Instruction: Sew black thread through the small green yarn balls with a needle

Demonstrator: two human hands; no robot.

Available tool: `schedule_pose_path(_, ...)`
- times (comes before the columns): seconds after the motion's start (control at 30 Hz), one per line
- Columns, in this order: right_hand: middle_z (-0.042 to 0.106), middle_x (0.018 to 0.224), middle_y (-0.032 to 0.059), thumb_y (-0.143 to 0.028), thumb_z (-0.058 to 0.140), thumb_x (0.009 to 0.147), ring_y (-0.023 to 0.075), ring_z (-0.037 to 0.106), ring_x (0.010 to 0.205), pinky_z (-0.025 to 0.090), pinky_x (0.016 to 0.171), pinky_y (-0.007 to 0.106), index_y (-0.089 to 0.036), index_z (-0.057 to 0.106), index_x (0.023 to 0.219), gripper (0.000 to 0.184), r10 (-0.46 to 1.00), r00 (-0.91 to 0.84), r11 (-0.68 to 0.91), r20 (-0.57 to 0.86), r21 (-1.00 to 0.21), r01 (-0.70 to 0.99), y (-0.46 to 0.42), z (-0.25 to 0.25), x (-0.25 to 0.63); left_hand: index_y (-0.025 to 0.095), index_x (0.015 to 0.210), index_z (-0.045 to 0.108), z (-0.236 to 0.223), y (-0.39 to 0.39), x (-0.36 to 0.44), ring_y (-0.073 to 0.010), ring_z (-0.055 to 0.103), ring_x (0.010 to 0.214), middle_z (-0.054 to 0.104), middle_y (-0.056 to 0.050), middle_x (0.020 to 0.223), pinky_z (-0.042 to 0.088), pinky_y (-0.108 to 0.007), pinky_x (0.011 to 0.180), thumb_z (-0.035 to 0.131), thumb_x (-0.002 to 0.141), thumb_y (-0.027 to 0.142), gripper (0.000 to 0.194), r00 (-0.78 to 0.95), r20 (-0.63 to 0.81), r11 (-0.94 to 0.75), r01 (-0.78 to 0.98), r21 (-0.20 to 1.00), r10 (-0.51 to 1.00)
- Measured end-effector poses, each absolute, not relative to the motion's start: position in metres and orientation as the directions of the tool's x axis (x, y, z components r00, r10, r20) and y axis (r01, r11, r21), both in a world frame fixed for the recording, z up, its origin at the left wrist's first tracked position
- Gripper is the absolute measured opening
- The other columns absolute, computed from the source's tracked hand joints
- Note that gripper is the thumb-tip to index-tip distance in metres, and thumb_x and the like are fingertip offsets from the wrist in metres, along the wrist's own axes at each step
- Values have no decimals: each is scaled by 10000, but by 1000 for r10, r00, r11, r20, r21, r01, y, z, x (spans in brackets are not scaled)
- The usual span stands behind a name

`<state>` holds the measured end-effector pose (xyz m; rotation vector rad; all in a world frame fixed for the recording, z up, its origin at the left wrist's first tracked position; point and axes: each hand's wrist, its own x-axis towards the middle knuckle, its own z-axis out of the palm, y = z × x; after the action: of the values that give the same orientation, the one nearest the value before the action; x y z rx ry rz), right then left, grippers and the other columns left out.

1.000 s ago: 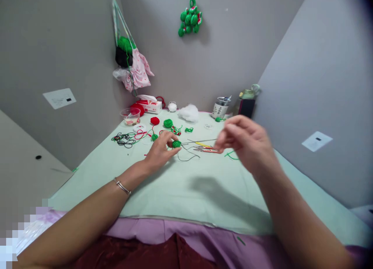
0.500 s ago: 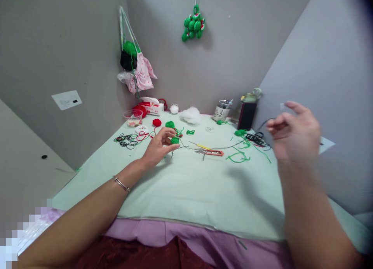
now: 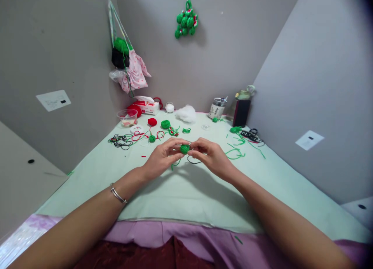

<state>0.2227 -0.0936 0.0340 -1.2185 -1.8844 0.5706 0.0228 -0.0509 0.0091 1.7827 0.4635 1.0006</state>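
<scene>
Above the middle of the table, my left hand is closed on a small green crocheted ball, held between thumb and fingers. My right hand pinches at the right side of this ball, thumb against fingers; what lies between its fingertips is too small to make out. A loop of black yarn hangs under the right fingertips. A green yarn tail dangles below the ball by the left thumb. The orange-handled snips and the yellow-handled hook are hidden behind my right hand.
Behind my hands lie a red yarn ball, a green yarn ball, white stuffing and tangled black cord. A tissue box, a pen tin and a dark phone-like slab stand along the back. Green yarn scraps lie right.
My right hand has come down from its raised place at the right, in to the green ball. The dark strand stretched towards it now hangs slack. My left hand keeps its hold.
</scene>
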Motion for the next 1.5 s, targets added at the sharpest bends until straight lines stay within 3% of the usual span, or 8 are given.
schedule_pose_path(0.13,583,734,11,-315,652,858,130,569,646,457,614,271,-154,671,764,187,938,-174,347,301,-810,472,-93,39,227,205,1121,647,9,-50,21,-194,630,1014,661,-69,1099,504,-376,970,700,834,275,300,542,418,-475,-40,879,729)
schedule_pose_path(0.33,601,785,15,-310,634,886,108,580,621,454,594,251,-160,698,832,171,918,-164,397,362,-834,383,-102,45,220,248,1178,637,7,-49,23,-143,590,909,577,-37,1022,538,-325,885,693,827,226,356,497,465,-541,11,841,733)
schedule_pose_path(0.47,581,751,21,-225,586,928,119,548,662,435,614,253,-169,711,886,143,820,-281,570,499,-661,488,-106,40,213,213,1026,689,3,-49,25,-123,586,841,531,-43,1013,560,-290,798,688,835,256,196,489,464,-538,14,843,739)
schedule_pose_path(0.6,572,771,27,-161,562,937,117,512,658,419,614,250,-178,687,921,126,676,-368,707,639,-421,567,-103,28,212,224,1103,679,3,-49,26,-148,594,957,533,-70,1152,559,-294,845,676,842,248,262,488,467,-510,-52,859,737)
schedule_pose_path(0.77,567,776,28,-138,549,942,113,524,653,424,606,241,-181,668,940,127,609,-351,734,711,-338,589,-102,25,213,226,1154,665,8,-49,24,-168,602,992,556,-81,1219,553,-310,853,644,855,218,300,502,429,-453,-80,888,751)
schedule_pose_path(0.97,565,765,27,-144,564,934,113,520,626,428,594,253,-180,672,913,116,641,-248,692,727,-408,596,-106,32,212,207,1171,592,7,-48,24,-160,601,935,595,-56,1069,562,-331,860,690,807,192,377,434,446,-494,-2,869,783)
schedule_pose_path(1.3,566,732,14,-167,598,918,114,542,633,421,583,251,-171,689,857,110,767,-153,591,623,-593,547,-104,34,212,217,1124,517,-5,-47,23,-146,620,845,597,-48,1050,541,-313,788,621,827,136,324,448,646,-780,249,575,619)
schedule_pose_path(1.5,576,748,20,-166,562,941,120,527,653,421,606,258,-175,684,913,126,717,-317,674,621,-502,541,-107,31,208,204,1026,620,3,-45,24,-159,602,900,603,-48,1009,541,-320,827,675,810,188,223,395,556,-609,12,793,731)
